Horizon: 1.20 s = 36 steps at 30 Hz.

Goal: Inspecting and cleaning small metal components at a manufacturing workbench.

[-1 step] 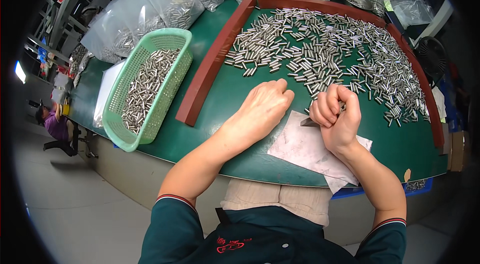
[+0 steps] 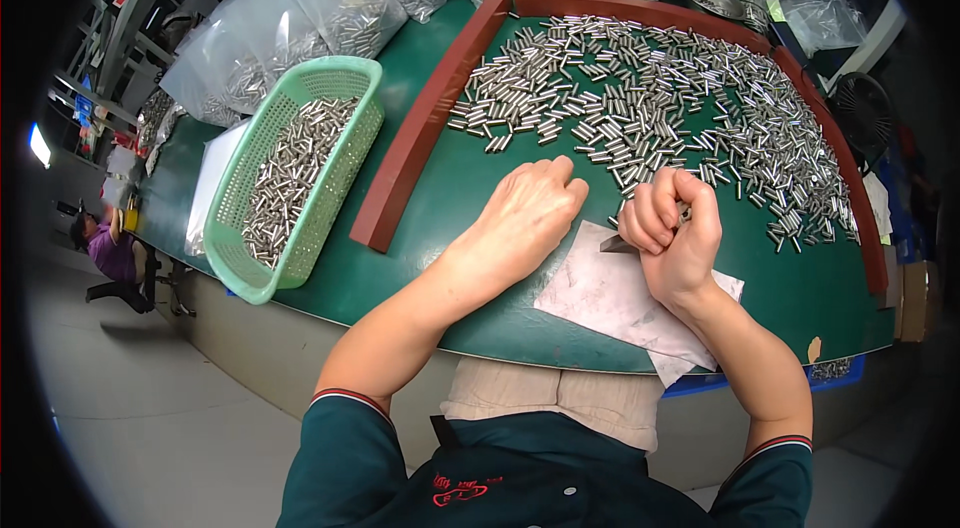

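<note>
green table (image 2: pixel 440 228) is carrying a wide spread of small metal pins (image 2: pixel 660 108) inside a red-brown frame (image 2: pixel 430 118); most are lying unsorted, so much looks left. green basket (image 2: pixel 300 168) at the left is sitting roughly half filled, the done share by my reading. bags of pins (image 2: pixel 330 18) are crowding the far edge. left hand (image 2: pixel 530 213) is resting flat and released, palm down; right hand (image 2: pixel 670 228) is clenching a few pins over a white sheet (image 2: pixel 610 298); nothing is blocking the way to the basket
</note>
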Each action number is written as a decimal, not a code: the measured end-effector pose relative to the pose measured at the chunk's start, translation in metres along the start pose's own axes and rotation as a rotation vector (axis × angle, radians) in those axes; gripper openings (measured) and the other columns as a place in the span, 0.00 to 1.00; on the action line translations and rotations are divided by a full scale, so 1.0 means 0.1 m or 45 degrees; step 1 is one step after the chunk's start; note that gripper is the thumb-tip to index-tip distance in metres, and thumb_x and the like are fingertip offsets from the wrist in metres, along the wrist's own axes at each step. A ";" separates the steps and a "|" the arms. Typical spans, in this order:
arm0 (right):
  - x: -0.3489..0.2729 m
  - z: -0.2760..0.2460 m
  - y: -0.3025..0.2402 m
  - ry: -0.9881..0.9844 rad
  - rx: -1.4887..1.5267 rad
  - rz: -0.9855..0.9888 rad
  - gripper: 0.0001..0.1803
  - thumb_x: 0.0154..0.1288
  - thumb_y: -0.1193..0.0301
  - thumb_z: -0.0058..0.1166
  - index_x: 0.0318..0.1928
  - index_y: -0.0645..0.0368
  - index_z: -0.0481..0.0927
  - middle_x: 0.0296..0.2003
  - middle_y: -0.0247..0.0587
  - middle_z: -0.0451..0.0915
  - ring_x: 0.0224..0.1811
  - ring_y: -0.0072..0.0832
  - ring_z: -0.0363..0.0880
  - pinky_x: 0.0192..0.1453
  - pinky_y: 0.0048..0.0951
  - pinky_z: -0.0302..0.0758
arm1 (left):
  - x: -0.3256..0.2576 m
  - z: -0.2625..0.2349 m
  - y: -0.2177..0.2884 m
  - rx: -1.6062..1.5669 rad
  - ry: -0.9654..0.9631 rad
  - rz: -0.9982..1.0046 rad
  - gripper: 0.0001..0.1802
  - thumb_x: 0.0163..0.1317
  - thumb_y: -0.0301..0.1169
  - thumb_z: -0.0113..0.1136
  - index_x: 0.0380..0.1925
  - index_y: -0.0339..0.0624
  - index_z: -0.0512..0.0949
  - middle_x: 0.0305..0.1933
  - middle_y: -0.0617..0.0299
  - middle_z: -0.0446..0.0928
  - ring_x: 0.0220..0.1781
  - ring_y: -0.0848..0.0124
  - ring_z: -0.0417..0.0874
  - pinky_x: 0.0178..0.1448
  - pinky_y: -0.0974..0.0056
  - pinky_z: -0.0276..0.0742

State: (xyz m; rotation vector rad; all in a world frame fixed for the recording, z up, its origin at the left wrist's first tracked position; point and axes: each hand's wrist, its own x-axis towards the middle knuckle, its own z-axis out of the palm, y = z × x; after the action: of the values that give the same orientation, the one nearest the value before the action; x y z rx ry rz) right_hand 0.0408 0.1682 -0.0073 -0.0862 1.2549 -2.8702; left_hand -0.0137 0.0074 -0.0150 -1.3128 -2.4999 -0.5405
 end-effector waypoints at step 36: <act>0.00 -0.03 0.00 0.001 -0.014 -0.027 0.18 0.61 0.67 0.29 0.14 0.55 0.55 0.08 0.30 0.53 0.10 0.16 0.45 0.15 0.19 0.46 | 0.11 0.10 0.11 -1.709 0.109 -0.584 0.07 0.59 0.23 0.50 0.37 0.32 0.72 0.37 0.58 0.75 0.38 0.73 0.77 0.45 0.69 0.75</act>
State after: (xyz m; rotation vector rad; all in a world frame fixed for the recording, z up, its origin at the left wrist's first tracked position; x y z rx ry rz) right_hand 0.0404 0.1708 -0.0091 -0.0992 1.2777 -2.8820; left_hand -0.0112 0.0259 -0.0178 -0.8440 -2.2446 -2.5640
